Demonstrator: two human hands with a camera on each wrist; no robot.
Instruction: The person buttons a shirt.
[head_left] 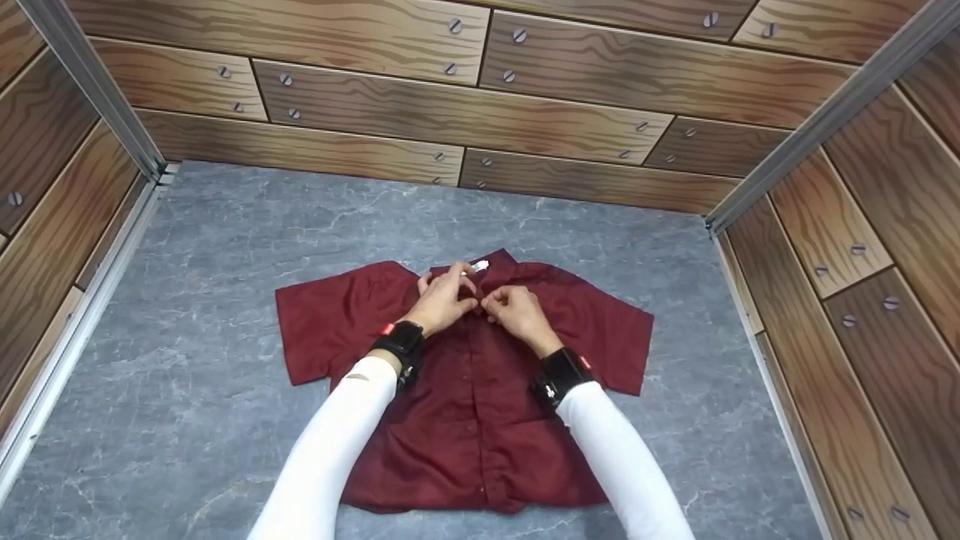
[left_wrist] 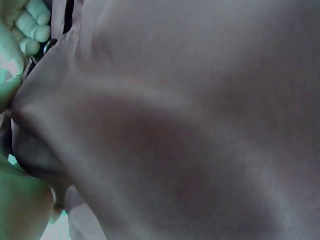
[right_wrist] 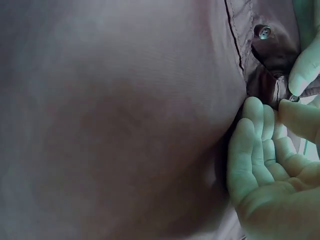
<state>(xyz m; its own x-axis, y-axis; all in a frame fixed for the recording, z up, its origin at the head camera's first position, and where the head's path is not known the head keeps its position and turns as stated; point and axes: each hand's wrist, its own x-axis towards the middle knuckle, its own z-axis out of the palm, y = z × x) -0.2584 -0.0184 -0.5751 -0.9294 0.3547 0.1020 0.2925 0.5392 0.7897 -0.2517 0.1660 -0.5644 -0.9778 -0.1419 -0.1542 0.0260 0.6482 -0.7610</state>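
Note:
A dark red short-sleeved shirt (head_left: 435,420) lies front up, its collar (head_left: 502,261) at the far end. Just below the collar, my left hand (head_left: 448,298) pinches the fabric near the front opening. Facing it, my right hand (head_left: 516,311) pinches the placket edge between thumb and forefinger. Close up in the right wrist view, a small button (right_wrist: 294,99) sits between the thumb tips of the two hands, and another button (right_wrist: 265,32) shows lower on the placket. The left wrist view has the cloth drawn up into a fold at the fingers.
The shirt lies on a grey marbled surface (head_left: 202,360). Wood-patterned panels (head_left: 375,97) wall it at the back and both sides, with metal rails (head_left: 810,120) at the corners. A white label (head_left: 480,265) shows inside the collar. Each wrist wears a black strap (head_left: 566,371).

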